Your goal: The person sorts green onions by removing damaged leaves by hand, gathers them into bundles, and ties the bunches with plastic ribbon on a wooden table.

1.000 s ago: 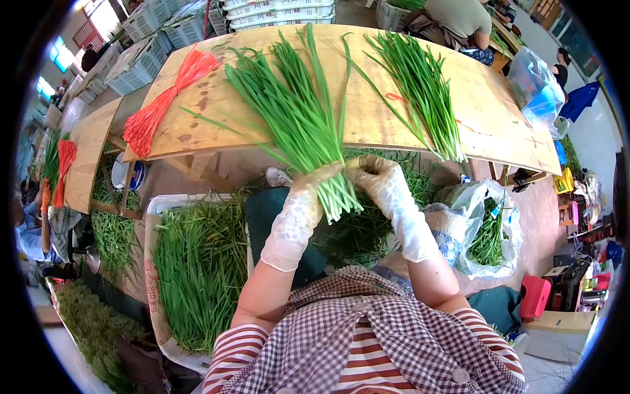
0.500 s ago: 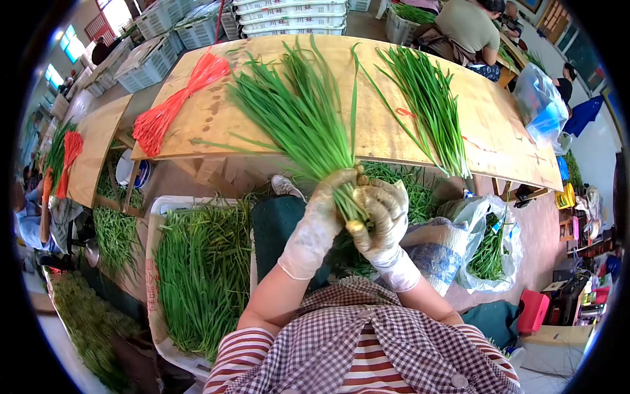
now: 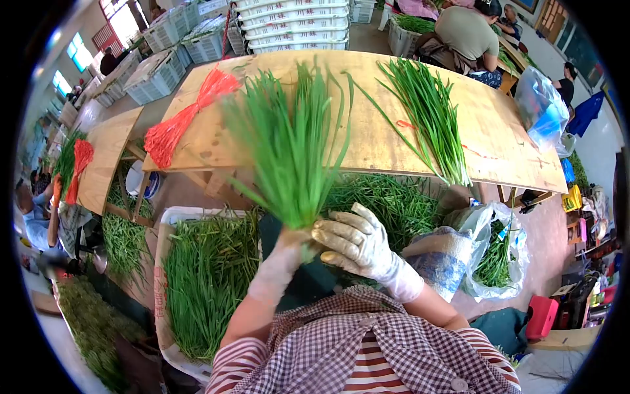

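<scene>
A loose bunch of garlic chives [image 3: 292,157] stands upright in front of me, its leaves fanned out and blurred by motion. My left hand [image 3: 282,253], in a whitish glove, is closed around the stem ends; blur softens its outline. Beside it is my right hand [image 3: 357,243], in a stained glove, with fingers stretched out and apart, fingertips at the stems. Whether they touch I cannot tell. On the wooden table [image 3: 367,118] lies another bunch of chives [image 3: 430,118] with a red tie [image 3: 405,123] on it. A bundle of red ties [image 3: 187,121] lies at the table's left.
At my left stands a white crate [image 3: 161,289] full of chives. Loose greens [image 3: 387,203] lie under the table edge, near a woven sack [image 3: 436,259] and a plastic bag [image 3: 518,253]. Stacked crates [image 3: 295,26] stand behind the table. People [image 3: 466,39] sit beyond it.
The bunch has moved left and downward with my left hand, turning more upright. My right hand has opened away from the stem ends, its fingers now straightened. The view has shifted slightly.
</scene>
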The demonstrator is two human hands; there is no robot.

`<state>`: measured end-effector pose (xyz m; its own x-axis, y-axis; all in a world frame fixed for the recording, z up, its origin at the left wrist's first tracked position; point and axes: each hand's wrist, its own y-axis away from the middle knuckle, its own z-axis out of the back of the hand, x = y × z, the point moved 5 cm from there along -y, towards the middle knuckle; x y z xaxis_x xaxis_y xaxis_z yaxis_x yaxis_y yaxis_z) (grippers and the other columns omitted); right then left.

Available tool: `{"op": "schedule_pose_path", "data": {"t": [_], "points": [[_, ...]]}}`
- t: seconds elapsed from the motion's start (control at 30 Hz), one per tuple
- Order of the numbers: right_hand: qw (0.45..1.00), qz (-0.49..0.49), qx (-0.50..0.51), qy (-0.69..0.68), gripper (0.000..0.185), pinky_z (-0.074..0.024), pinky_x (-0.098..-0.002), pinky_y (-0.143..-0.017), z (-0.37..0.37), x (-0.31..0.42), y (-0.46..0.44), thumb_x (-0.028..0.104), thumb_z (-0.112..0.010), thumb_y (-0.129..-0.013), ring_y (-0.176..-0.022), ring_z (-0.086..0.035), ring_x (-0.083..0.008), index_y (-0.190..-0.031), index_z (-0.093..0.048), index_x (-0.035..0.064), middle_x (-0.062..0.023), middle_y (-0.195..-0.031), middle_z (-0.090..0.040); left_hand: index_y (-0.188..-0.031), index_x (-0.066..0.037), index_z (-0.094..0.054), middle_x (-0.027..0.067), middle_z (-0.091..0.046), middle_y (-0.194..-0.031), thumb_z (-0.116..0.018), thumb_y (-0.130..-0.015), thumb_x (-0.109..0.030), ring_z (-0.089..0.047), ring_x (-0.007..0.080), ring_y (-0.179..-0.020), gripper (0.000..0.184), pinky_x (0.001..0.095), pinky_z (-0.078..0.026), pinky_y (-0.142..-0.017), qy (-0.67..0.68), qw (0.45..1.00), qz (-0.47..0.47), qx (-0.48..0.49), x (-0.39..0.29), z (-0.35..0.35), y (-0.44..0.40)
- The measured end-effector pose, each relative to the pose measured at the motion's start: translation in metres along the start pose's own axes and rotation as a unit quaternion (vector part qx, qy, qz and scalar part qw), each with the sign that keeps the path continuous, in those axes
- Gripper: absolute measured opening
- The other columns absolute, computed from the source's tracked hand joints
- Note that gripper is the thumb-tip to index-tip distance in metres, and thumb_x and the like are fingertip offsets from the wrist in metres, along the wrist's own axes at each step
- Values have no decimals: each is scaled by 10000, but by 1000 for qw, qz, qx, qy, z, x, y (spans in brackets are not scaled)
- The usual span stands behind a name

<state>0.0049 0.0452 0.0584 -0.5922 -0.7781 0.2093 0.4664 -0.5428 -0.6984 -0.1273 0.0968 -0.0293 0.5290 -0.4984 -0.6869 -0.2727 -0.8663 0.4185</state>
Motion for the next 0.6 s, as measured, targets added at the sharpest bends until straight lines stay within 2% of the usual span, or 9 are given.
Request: {"op": "schedule_pose_path", "data": {"t": [0.03,0.1,0.13,0.2,0.27,0.37,0.47,0.53,0.6], "points": [[998,-36,-6,-42,499,-468,-452,-904,4,-5,2,268,-696,-788,-1060,-592,-283,-1240,-564,104,-88,-1220,-588,-1118,-21,-525,13,-521,-679,-561,-858,-59,-489,109,-511,266,227,-379,-452,-177,966,-19,186,-8,32,10],[972,-182,-18,-150,544,-462,-405,-937,7,-14,8,201,-718,-800,-1129,-568,-275,-1286,-519,60,-111,-1288,-545,-1212,-19,-546,-8,-472,-595,-666,-767,-68,-388,97,-405,463,238,-295,-393,-254,959,56,113,-24,68,42],[890,-338,-53,-303,595,-462,-369,-941,-1,-25,20,205,-707,-832,-1145,-556,-249,-1346,-455,46,-118,-1307,-533,-1222,-25,-560,-10,-478,-598,-694,-745,-94,-371,99,-403,501,243,-285,-390,-281,950,42,132,-25,90,53],[718,-426,-164,-526,642,-468,-337,-927,-24,-43,37,233,-687,-860,-1165,-531,-205,-1395,-387,43,-126,-1333,-507,-1217,-50,-586,12,-566,-732,-734,-718,-72,-413,101,-475,521,238,-341,-429,-361,919,120,103,-29,116,87],[586,-467,-108,-653,667,-521,-299,-773,-38,-61,57,299,-673,-871,-800,-622,-150,-1396,-379,10,-101,-1146,-616,-1190,-53,-606,44,-648,-941,-737,-729,-67,-483,100,-555,479,244,-408,-470,-443,873,155,134,-18,153,111],[536,-489,-233,-648,332,-493,-262,-552,-21,-90,88,189,-644,-885,-595,-562,-127,-1166,-590,19,-49,-860,-657,-1133,-37,-631,59,-667,-796,-757,-767,-189,-626,125,-676,416,264,-506,-600,-471,868,144,67,-15,152,161],[481,-514,-315,-637,277,-469,-234,-516,0,-124,140,142,-693,-840,-578,-550,-111,-1088,-643,30,-55,-891,-678,-1094,-29,-638,73,-681,-868,-722,-788,-147,-632,131,-736,339,263,-510,-636,-516,830,198,74,-6,153,178],[515,-623,-365,-461,199,-445,-208,-493,25,-134,172,140,-690,-843,-577,-537,-80,-1021,-683,51,-36,-856,-685,-1069,-30,-642,55,-672,-840,-727,-770,-127,-606,126,-688,325,258,-488,-572,-543,809,196,109,1,150,178],[527,-610,-413,-423,148,-437,-187,-492,37,-158,229,133,-682,-851,-587,-544,-56,-981,-704,67,-23,-837,-688,-1066,-30,-642,54,-672,-839,-728,-769,-126,-606,126,-686,324,256,-488,-567,-536,808,200,139,8,151,176]]}}
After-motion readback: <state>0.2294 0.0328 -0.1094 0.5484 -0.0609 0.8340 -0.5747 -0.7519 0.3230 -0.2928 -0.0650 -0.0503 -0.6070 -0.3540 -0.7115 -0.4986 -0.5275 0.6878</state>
